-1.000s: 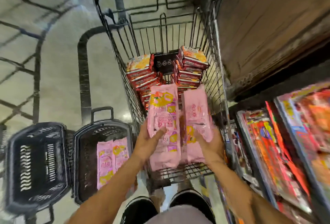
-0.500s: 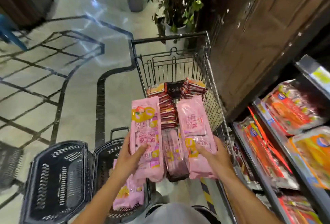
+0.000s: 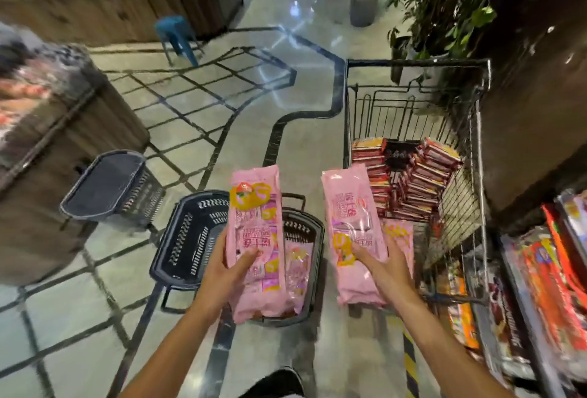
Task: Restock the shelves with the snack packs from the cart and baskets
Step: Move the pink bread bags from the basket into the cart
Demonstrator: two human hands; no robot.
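My left hand (image 3: 230,270) grips a long pink snack pack (image 3: 255,223) upright above a dark basket (image 3: 306,270) that holds more pink packs (image 3: 297,270). My right hand (image 3: 386,266) grips a second pink snack pack (image 3: 349,216) beside the wire cart (image 3: 476,150). Another pink pack (image 3: 401,238) shows behind that hand; whether the hand holds it I cannot tell. Stacks of red snack packs (image 3: 419,184) lie in the cart. The shelves (image 3: 540,286) at the right carry bright red and orange packs.
Two more dark baskets stand on the tiled floor: one (image 3: 187,235) next to my left hand and one (image 3: 111,184) further left by a wooden display counter (image 3: 47,143). A blue stool (image 3: 176,37) and potted plants (image 3: 438,13) stand beyond.
Both hands have lifted the pink packs out of the cart and moved them apart, the left one leftward over the basket. The view has swung up and left.
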